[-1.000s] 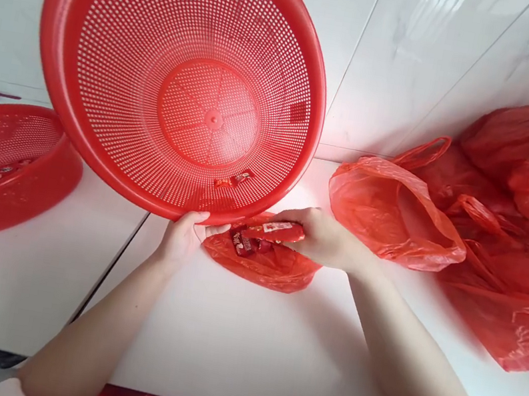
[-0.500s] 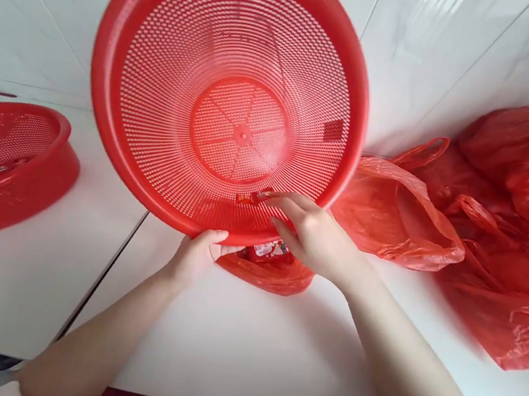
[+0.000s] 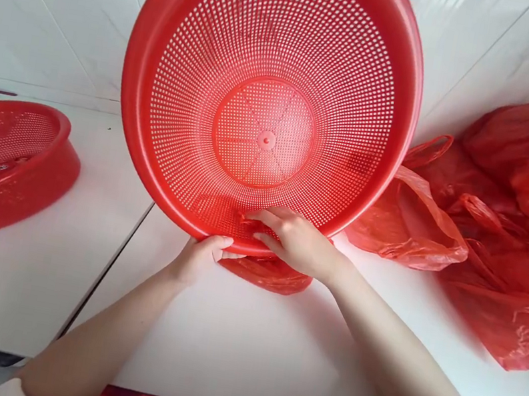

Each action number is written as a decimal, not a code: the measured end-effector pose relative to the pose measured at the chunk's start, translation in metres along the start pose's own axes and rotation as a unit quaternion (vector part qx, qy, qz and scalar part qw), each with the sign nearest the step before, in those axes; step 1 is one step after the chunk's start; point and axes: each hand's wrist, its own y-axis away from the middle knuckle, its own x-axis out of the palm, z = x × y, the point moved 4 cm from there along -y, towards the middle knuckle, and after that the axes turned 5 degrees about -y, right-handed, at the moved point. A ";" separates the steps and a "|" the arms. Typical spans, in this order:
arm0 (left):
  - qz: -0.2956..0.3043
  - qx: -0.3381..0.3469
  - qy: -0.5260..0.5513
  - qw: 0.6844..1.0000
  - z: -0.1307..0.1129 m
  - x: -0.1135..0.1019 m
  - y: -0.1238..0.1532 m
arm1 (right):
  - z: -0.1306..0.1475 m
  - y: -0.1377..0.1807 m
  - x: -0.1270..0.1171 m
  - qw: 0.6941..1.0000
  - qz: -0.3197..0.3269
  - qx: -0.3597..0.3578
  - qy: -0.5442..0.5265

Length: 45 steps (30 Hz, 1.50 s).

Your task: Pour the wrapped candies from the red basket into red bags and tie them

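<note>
A large red perforated plastic basket (image 3: pixel 139 55) is tipped towards me, its mouth facing me. My left hand (image 3: pixel 204 257) grips its near rim, thumb on top and fingers underneath. Inside the mouth, low against the near wall, my right hand (image 3: pixel 291 236) is closed with bent fingertips on a small red packet (image 3: pixel 243 217), mostly hidden by the fingers. Under the rim lies a red plastic bag (image 3: pixel 276 277), largely covered by the basket.
Another red basket (image 3: pixel 14 203) with a few small items stands at the left on the white table (image 3: pixel 269 354). An open red bag (image 3: pixel 405 232) and several filled red bags (image 3: pixel 526 269) lie at the right. Behind is a tiled wall (image 3: pixel 46 13).
The basket has shifted right and tilted, now covering more of the bag beneath. My right hand has moved slightly left and down; the red packets there are less visible.
</note>
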 end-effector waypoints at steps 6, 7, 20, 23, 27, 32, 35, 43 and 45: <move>-0.013 0.014 -0.007 1.000 -0.004 -0.006 -0.003 | -0.011 -0.006 0.001 0.999 -0.048 0.012 -0.017; -0.020 0.020 -0.011 1.000 -0.006 -0.008 -0.004 | -0.013 -0.007 0.000 0.997 -0.065 0.017 -0.026; -0.146 0.111 -0.033 0.982 -0.033 -0.033 -0.008 | -0.026 0.007 -0.039 0.980 -0.130 0.092 -0.122; -0.153 0.109 -0.031 0.982 -0.034 -0.033 -0.008 | -0.022 0.007 -0.033 0.977 -0.094 0.086 -0.172; -0.136 0.107 -0.029 0.985 -0.033 -0.030 -0.008 | -0.015 0.005 -0.030 0.959 -0.089 0.058 -0.264; -0.112 0.090 -0.038 0.989 -0.028 -0.023 -0.006 | -0.004 0.005 -0.040 0.967 -0.189 0.017 -0.170; -0.075 0.053 -0.043 0.995 -0.019 -0.014 -0.002 | 0.004 0.004 -0.034 0.981 -0.174 -0.022 -0.085; -0.013 -0.005 -0.041 0.999 -0.005 0.000 0.005 | -0.006 -0.003 0.004 0.999 -0.020 -0.029 0.000; -0.015 0.003 -0.042 0.999 -0.006 -0.002 0.004 | -0.011 -0.004 0.003 0.999 -0.036 -0.021 -0.025</move>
